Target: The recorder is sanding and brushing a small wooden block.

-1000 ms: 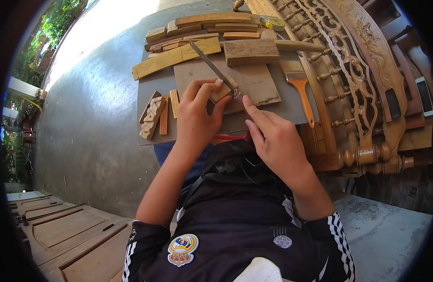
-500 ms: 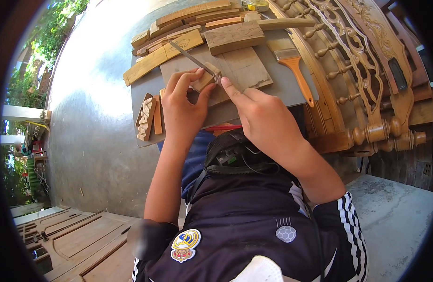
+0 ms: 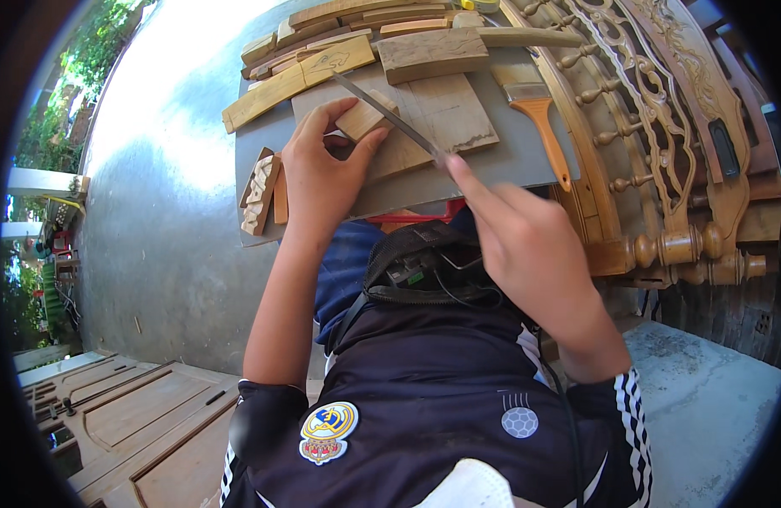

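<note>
My left hand [image 3: 323, 173] pinches a small wood block [image 3: 367, 117] between thumb and fingers, above a flat wooden board [image 3: 445, 106]. A long, thin metal file [image 3: 390, 117] lies slantwise across the block's top edge. My right hand [image 3: 534, 237], closed and slightly blurred, grips the file's near end; the hand hides part of that end. Beyond the block lies a yellowish wood strip [image 3: 276, 93] with a drawn outline. Left of my left hand is a carved wood piece [image 3: 259, 195].
A wooden mallet [image 3: 433, 56] rests at the board's far edge. An orange-handled brush [image 3: 539, 127] lies right on the grey tabletop [image 3: 373, 199]. Several wood offcuts line the far side. A carved, spindled wooden frame [image 3: 606, 134] stands along the right; door panels [image 3: 145, 415] lie lower left.
My right hand has drawn the file back toward me and to the right, so more of its blade shows. My left hand still holds the block, now turned slightly.
</note>
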`<action>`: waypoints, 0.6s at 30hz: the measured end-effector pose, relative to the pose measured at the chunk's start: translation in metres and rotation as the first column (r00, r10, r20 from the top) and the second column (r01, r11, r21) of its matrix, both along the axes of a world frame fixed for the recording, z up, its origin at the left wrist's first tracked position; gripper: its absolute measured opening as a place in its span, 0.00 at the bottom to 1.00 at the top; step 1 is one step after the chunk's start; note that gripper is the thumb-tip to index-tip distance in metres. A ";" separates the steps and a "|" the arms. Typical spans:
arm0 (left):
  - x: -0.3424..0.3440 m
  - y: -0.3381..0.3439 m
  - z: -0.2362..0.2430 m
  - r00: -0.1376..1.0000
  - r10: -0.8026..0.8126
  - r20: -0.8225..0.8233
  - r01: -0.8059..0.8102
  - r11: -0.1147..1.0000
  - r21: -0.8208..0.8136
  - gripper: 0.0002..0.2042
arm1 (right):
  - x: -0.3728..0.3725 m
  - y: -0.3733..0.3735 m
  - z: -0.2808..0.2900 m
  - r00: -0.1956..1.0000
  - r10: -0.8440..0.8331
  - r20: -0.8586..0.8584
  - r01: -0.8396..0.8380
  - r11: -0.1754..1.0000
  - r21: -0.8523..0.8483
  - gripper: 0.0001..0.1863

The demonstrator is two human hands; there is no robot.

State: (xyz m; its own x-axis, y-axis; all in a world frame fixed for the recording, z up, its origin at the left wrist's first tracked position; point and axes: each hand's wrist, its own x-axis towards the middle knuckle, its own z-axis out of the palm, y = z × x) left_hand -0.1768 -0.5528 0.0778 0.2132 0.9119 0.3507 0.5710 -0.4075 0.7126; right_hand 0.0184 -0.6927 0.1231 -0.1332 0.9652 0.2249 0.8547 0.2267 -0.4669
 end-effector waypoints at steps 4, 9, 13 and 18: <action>-0.001 0.003 0.001 1.000 -0.014 0.002 0.014 1.000 0.017 0.21 | -0.015 0.032 -0.018 0.998 -0.009 0.064 0.005 0.998 0.064 0.34; 0.001 -0.003 -0.002 0.991 -0.108 -0.075 0.111 0.993 0.045 0.22 | -0.011 0.011 -0.019 0.999 -0.035 0.006 0.034 0.998 0.046 0.32; 0.005 -0.003 -0.005 0.990 -0.084 -0.109 0.093 0.992 0.080 0.22 | -0.011 0.007 -0.016 0.995 -0.033 0.092 0.027 0.998 0.064 0.34; -0.002 0.003 -0.007 0.994 0.017 -0.104 0.008 0.972 0.234 0.22 | -0.018 0.029 -0.026 0.998 -0.010 0.069 0.002 0.994 0.107 0.35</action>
State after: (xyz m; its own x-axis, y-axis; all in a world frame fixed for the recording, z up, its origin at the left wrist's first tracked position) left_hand -0.1789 -0.5499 0.0711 0.2561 0.8079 0.5307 0.6390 -0.5535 0.5342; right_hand 0.0001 -0.6635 0.0971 -0.1466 0.9369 0.3174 0.8858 0.2672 -0.3795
